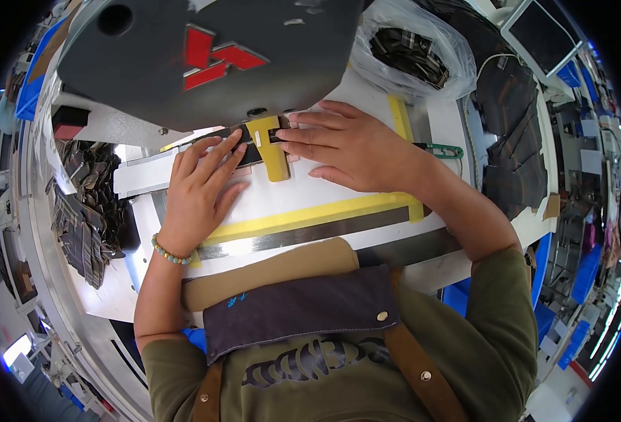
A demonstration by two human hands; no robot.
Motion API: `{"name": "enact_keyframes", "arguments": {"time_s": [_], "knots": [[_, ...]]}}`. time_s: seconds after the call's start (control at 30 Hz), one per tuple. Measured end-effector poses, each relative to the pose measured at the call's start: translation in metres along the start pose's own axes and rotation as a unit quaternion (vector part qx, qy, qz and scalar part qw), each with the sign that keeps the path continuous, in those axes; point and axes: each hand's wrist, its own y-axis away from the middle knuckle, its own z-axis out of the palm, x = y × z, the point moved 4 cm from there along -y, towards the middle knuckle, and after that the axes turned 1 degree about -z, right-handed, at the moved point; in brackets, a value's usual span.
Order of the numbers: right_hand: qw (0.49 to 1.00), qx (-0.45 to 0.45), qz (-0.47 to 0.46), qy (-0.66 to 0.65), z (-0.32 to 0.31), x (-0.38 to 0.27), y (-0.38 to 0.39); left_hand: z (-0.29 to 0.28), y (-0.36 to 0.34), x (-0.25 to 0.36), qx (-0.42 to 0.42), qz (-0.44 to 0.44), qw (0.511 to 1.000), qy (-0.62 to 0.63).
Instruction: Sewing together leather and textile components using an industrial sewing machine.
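Observation:
A yellow plate [275,165] with a slot lies on the white work surface under the front of a large dark machine head [149,56]. A narrow dark fabric strip [252,156] shows beside the plate. From the left, my left hand [196,188] rests its outstretched fingertips on the strip, thumb apart. My right hand [366,151] lies flat on the other side, fingers spread, their tips at a small dark piece by the plate's right edge. Whether the fabric runs unbroken beneath the plate is hidden.
Dark fabric pieces [89,218] are piled at the left. A clear plastic bag [458,63] of dark pieces stands at the back right, near dark cloth [514,155]. Green-handled thread snips [445,150] lie behind my right wrist. Yellow tape [310,211] borders the near work surface.

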Motion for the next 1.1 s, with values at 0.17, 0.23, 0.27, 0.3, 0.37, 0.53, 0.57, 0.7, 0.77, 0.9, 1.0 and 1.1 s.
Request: {"name": "enact_keyframes", "arguments": {"time_s": [0.17,0.23,0.27,0.3,0.37,0.53,0.57,0.7,0.77,0.9,1.0,1.1], "knots": [[0.998,-0.033,0.018,0.049,-0.004,-0.007,-0.004,0.000,0.000,-0.002,0.001,-0.001,1.000,0.010],[0.999,-0.016,0.014,0.032,-0.006,-0.004,-0.004,-0.001,0.000,-0.006,0.042,-0.027,0.999,0.002],[1.000,0.003,0.012,0.014,-0.010,-0.001,-0.003,-0.003,0.001,-0.006,0.045,-0.027,0.999,0.004],[1.000,0.001,0.012,0.017,-0.016,0.003,-0.001,-0.007,0.002,-0.008,0.041,-0.047,0.998,-0.005],[0.995,0.067,0.063,-0.027,-0.044,0.017,0.003,-0.017,0.008,-0.017,0.033,-0.068,0.997,-0.019],[0.959,0.253,0.124,0.034,-0.143,0.046,0.015,-0.032,0.026,-0.046,-0.034,-0.107,0.994,0.004],[0.941,0.307,0.131,0.059,-0.158,0.052,0.021,-0.036,0.026,-0.047,-0.035,-0.109,0.993,0.016],[0.944,0.095,0.314,0.042,-0.162,0.086,0.028,-0.042,0.028,-0.054,0.007,-0.100,0.993,0.060],[0.940,0.056,0.334,0.041,-0.144,0.101,0.030,-0.046,0.032,-0.061,0.025,-0.127,0.990,0.050],[0.941,0.000,0.304,0.147,-0.108,0.104,0.022,-0.075,0.040,-0.040,0.100,-0.160,0.982,0.014],[0.942,0.019,0.271,0.198,-0.092,0.107,0.022,-0.091,0.040,-0.012,0.145,-0.076,0.987,0.002],[0.931,0.021,0.283,0.229,-0.084,0.111,0.020,-0.073,0.034,0.008,0.046,-0.047,0.997,0.028]]}}
